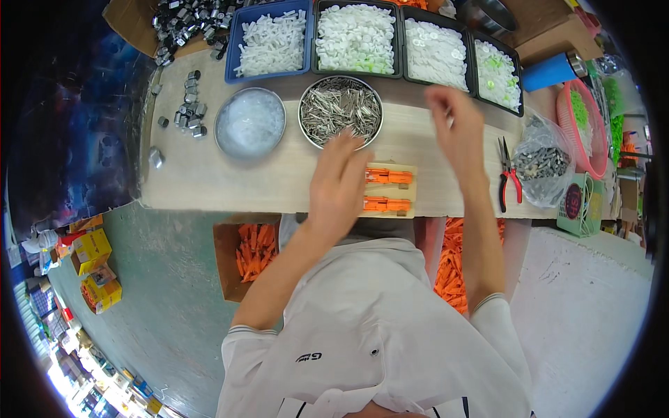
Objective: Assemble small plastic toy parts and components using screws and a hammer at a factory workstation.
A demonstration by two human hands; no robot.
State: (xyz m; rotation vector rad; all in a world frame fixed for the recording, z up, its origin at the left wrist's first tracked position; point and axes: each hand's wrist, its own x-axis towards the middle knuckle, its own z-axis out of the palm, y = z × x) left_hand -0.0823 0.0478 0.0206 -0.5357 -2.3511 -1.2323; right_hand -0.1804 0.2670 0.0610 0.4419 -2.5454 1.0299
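My left hand point(339, 182) hovers over the wooden bench point(209, 177), its fingertips at the near rim of a round metal bowl of small metal pins point(340, 109); whether it pinches a pin I cannot tell. My right hand point(454, 125) is raised and blurred, fingers apart, below the black trays of white plastic parts point(435, 52). Between the hands lies a small wooden jig point(390, 189) with two orange plastic pieces on it.
A second metal bowl of clear bits point(250, 122), a blue tray of white parts point(272, 43), loose metal nuts point(189, 111), red-handled pliers point(507, 182), a bag of metal parts point(540, 164), a pink basket point(582, 125), and boxes of orange parts point(254, 252) under the bench.
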